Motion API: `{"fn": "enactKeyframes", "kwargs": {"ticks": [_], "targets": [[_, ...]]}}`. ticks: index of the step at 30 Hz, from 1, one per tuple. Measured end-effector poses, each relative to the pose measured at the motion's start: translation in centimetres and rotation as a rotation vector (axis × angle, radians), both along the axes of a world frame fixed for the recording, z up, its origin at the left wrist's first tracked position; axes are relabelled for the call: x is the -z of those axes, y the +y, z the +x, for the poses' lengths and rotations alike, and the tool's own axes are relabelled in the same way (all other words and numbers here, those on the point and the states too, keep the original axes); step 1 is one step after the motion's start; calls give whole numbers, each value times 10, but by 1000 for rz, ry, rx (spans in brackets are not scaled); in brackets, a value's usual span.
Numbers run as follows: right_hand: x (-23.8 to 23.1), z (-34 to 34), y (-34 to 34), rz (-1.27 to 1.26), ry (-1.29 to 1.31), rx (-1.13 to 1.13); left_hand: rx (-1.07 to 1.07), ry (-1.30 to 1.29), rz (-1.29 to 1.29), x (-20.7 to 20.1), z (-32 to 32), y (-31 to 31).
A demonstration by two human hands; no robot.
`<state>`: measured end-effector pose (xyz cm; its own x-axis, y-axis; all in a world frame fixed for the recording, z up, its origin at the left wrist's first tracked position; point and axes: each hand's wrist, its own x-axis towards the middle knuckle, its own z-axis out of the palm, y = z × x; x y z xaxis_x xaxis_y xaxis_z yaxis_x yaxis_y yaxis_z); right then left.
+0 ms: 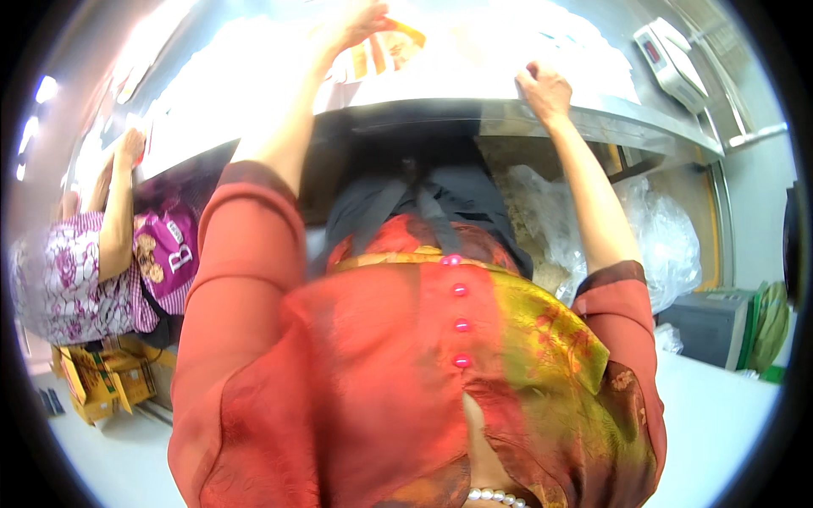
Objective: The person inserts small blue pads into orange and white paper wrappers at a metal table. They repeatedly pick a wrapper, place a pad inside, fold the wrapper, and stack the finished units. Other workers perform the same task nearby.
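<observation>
Over the brightly lit worktop, my left hand is closed at the edge of an orange-and-white striped piece. That piece looks thin, like packaging, but glare washes out its outline and I cannot tell its exact kind. Farther right, near the table's front edge, my right hand is closed with its fingers curled in. Whatever it may hold is hidden or lost in the glare. A broad white area, overexposed, surrounds both hands.
A white scale-like device sits at the table's right end. Clear plastic bags hang or lie below it, near a grey bin. At left, a co-worker in a purple apron stands by the table; yellow cartons are behind.
</observation>
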<state>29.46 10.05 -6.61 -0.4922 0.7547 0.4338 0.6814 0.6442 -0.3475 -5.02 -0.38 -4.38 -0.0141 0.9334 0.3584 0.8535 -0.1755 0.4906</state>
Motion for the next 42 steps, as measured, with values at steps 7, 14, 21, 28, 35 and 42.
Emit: {"fn": "enactKeyframes", "kwargs": {"ticks": [7,14,21,28,35,42], "targets": [[4,5,1,57,90,24,-64,298,75,-1,14,5],[7,2,4,143,162,9,-99,311,-45,-2,14,16],[11,3,8,159,137,18,-134,385,-83,-15,40,12],[15,-2,5,195,187,-31,-156,414,-154,-12,38,16],[15,-6,4,273,234,-80,-194,429,-86,-12,46,17],[10,1,2,315,283,-99,-291,410,-251,-30,74,19]]}}
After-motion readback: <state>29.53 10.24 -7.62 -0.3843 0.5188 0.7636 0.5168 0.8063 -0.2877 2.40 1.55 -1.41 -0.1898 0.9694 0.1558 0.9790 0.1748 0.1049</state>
